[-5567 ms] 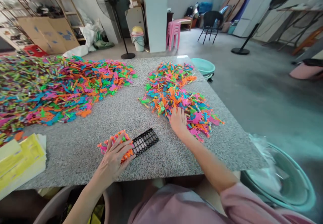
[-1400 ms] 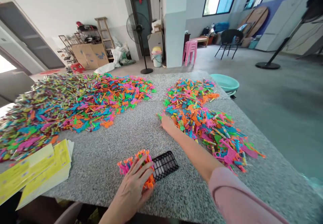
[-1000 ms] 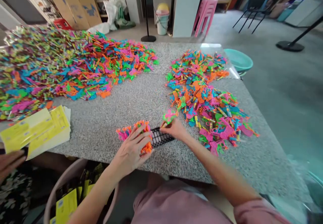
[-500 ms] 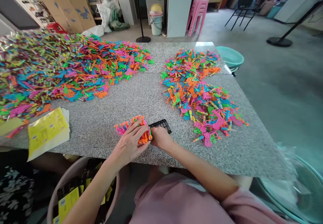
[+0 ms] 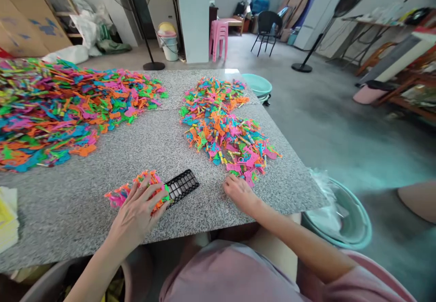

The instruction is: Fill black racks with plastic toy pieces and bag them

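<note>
Toys (image 5: 116,198) half hidden under left hand (image 5: 136,209), fingers (image 5: 150,192) spread, right hand (image 5: 240,193) by pile (image 5: 220,129), fingers curled, grip unclear

The left hand (image 5: 138,209) lies palm down, fingers (image 5: 150,191) slightly spread, thumb (image 5: 161,213) apart beneath them; its forearm (image 5: 100,259) slants up from lower left. The right hand (image 5: 240,192) is knuckles-up, fingers curled under, their tips seemingly tucked from sight, its arm (image 5: 299,238) angling in from lower right.
</note>
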Demonstrator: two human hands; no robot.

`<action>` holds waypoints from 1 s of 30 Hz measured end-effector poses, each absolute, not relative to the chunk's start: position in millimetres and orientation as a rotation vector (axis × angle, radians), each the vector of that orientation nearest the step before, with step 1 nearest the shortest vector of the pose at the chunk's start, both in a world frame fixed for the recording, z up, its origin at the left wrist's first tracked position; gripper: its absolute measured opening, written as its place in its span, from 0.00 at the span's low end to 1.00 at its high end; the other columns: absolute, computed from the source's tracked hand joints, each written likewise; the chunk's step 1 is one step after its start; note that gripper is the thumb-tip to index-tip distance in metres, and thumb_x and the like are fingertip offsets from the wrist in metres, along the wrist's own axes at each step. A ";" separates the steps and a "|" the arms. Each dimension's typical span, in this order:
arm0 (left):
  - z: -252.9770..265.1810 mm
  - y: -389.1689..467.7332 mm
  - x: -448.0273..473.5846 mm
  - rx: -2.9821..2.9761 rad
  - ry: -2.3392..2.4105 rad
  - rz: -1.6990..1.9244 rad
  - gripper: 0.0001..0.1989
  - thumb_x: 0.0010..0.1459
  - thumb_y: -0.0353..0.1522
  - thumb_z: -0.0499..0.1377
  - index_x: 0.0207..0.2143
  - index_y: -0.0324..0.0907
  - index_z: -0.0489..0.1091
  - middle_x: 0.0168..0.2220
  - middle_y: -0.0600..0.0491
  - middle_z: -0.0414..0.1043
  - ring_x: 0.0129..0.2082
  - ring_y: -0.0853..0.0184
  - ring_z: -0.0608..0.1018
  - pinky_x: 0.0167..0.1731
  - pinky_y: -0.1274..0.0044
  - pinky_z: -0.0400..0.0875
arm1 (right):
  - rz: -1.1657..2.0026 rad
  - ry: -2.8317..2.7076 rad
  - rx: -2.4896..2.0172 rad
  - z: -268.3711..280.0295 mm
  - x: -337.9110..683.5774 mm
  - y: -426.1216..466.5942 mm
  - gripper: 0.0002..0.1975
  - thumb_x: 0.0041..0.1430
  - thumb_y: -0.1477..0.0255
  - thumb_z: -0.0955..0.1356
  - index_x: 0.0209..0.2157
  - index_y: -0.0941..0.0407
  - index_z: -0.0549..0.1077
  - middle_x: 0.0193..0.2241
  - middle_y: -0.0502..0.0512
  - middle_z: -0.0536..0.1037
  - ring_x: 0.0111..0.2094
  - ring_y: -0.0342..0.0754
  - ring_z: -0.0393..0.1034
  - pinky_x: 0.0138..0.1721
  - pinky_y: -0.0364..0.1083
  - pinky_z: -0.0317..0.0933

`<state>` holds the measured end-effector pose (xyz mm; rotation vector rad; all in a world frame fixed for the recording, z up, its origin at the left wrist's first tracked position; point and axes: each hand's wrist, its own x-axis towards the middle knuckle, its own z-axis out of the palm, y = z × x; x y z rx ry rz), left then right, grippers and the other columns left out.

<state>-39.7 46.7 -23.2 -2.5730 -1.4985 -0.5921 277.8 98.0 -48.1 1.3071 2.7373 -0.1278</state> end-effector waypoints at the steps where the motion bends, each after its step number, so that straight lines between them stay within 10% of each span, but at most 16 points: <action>1: -22.0 46.2 -39.8 -2.574 -1.493 -0.569 0.12 0.65 0.39 0.53 0.45 0.46 0.73 0.47 0.48 0.74 0.61 0.50 0.66 0.59 0.54 0.60 | -0.130 2.778 1.208 -48.7 277.5 92.9 0.11 0.53 0.87 0.65 0.35 0.59 0.72 0.36 0.63 0.74 0.44 0.55 0.67 0.39 0.47 0.65; 5: -19.2 44.5 -39.4 -2.571 -1.492 -0.508 0.13 0.65 0.39 0.53 0.47 0.47 0.71 0.48 0.47 0.73 0.61 0.50 0.66 0.60 0.54 0.60 | -0.200 2.992 1.073 -55.9 262.9 71.2 0.07 0.61 0.81 0.64 0.38 0.57 0.70 0.38 0.59 0.74 0.42 0.51 0.69 0.37 0.44 0.64; 11: -16.8 45.6 -36.1 -2.556 -1.513 -0.524 0.12 0.64 0.38 0.54 0.45 0.46 0.72 0.47 0.47 0.73 0.60 0.50 0.68 0.59 0.54 0.61 | -0.258 2.279 2.157 -70.3 276.9 87.2 0.18 0.67 0.59 0.61 0.48 0.58 0.66 0.31 0.62 0.77 0.33 0.55 0.76 0.30 0.47 0.62; 14: -15.2 45.9 -36.6 -2.563 -1.519 -0.517 0.11 0.63 0.38 0.54 0.44 0.47 0.72 0.46 0.48 0.73 0.60 0.50 0.68 0.59 0.55 0.61 | -0.403 2.202 2.287 -76.8 291.9 86.9 0.15 0.64 0.64 0.64 0.49 0.57 0.64 0.28 0.59 0.78 0.33 0.55 0.76 0.31 0.46 0.61; 19: -15.0 44.5 -41.1 -2.622 -1.526 -0.506 0.11 0.63 0.38 0.55 0.45 0.47 0.72 0.48 0.49 0.73 0.62 0.50 0.65 0.60 0.55 0.59 | -1.381 2.039 2.692 -85.3 306.7 51.3 0.15 0.54 0.68 0.66 0.42 0.52 0.59 0.21 0.45 0.72 0.21 0.49 0.70 0.22 0.45 0.60; 23: -9.9 42.7 -40.3 -2.643 -1.569 -0.469 0.10 0.63 0.36 0.55 0.45 0.47 0.72 0.48 0.49 0.73 0.62 0.51 0.64 0.60 0.55 0.60 | -2.291 1.967 2.448 -86.7 291.0 46.8 0.18 0.53 0.59 0.66 0.41 0.52 0.58 0.27 0.49 0.75 0.21 0.46 0.68 0.17 0.43 0.60; 30: 0.2 39.2 -31.8 -2.638 -1.603 -0.340 0.09 0.64 0.33 0.54 0.45 0.44 0.71 0.48 0.48 0.72 0.63 0.51 0.61 0.61 0.54 0.59 | -2.220 2.249 1.923 -83.7 209.8 114.8 0.07 0.53 0.66 0.64 0.31 0.53 0.61 0.17 0.43 0.66 0.16 0.42 0.62 0.20 0.42 0.57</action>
